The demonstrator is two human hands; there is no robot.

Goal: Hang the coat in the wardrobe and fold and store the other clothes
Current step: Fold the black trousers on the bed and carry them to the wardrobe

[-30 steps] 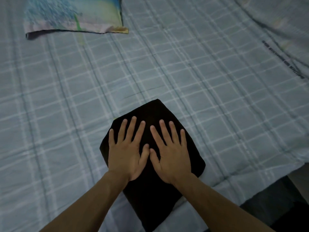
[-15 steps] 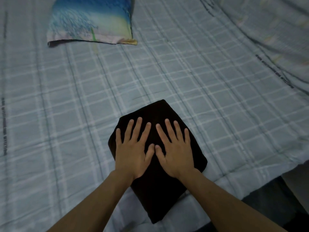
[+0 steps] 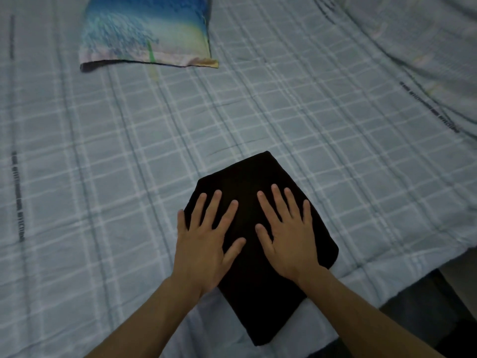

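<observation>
pose | left hand [image 3: 204, 244], right hand [image 3: 289, 236] flat side by side, grip spread | palms on folded black garment [image 3: 245, 177]

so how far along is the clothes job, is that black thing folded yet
Done: the black garment lies folded into a compact rectangle on the checked bed. In hand: the left hand and right hand lie flat on it, fingers spread, apparently smoothing it. Left: storing it. Nothing else of the task is in view, so the rest cannot be judged.
</observation>
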